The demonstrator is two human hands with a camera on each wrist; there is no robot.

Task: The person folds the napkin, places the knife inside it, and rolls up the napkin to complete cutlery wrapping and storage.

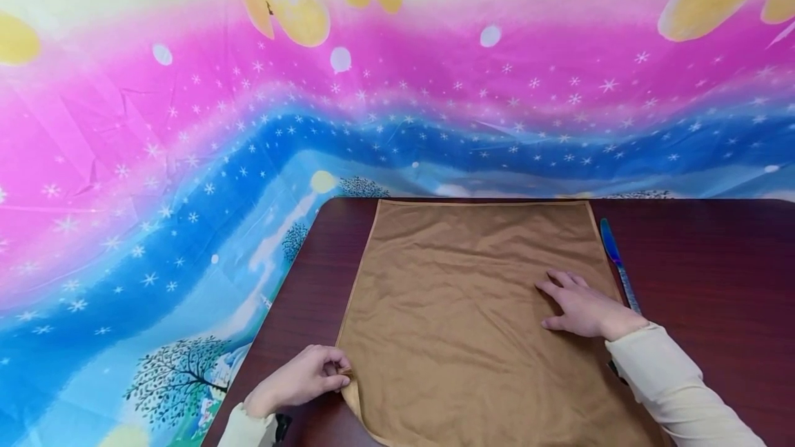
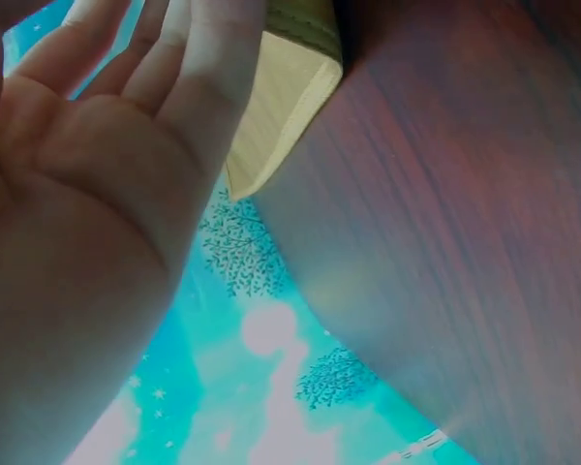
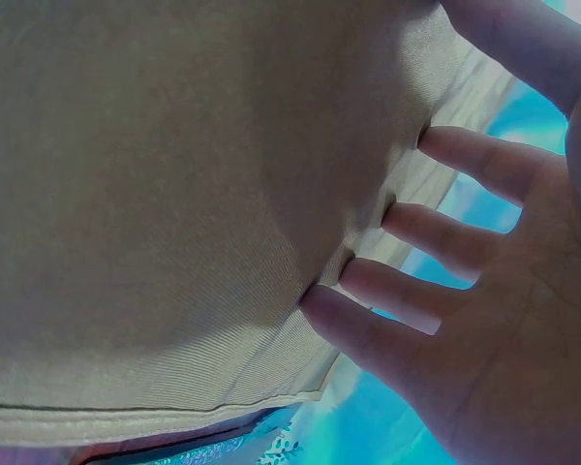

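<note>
"Two hands, one brown cloth [image 1: 472, 336]. Who's doing what?"

"Person's left hand [image 1: 310, 376] pinches the near part of its left edge, paler underside showing. The right hand [image 1: 580, 309], well apart, has spread fingers, tips on the cloth near its right edge."

"Where's the cloth?"

"Spread on the tabletop [image 1: 714, 261], reaching the far edge, creases across it. Knife [image 1: 611, 243] just beside its right edge."

"Doing it well?"

"My call: light, flat pressure on the right, enough to anchor without bunching; guide the pinched edge low and slow so no fresh creases form. A hard tug could disturb the knife."

"What's hard to see?"

"Near edge runs off the bottom of the head view. The right sleeve [image 1: 671, 371] covers part of the right side; can't tell whether the knife's handle goes on behind it. Left wrist view loses the fingertips off the top, so the pinch reads from the head view only. Right wrist view crops the thumb tip; glittery strip low down, probably the knife, is only partly in."
</note>
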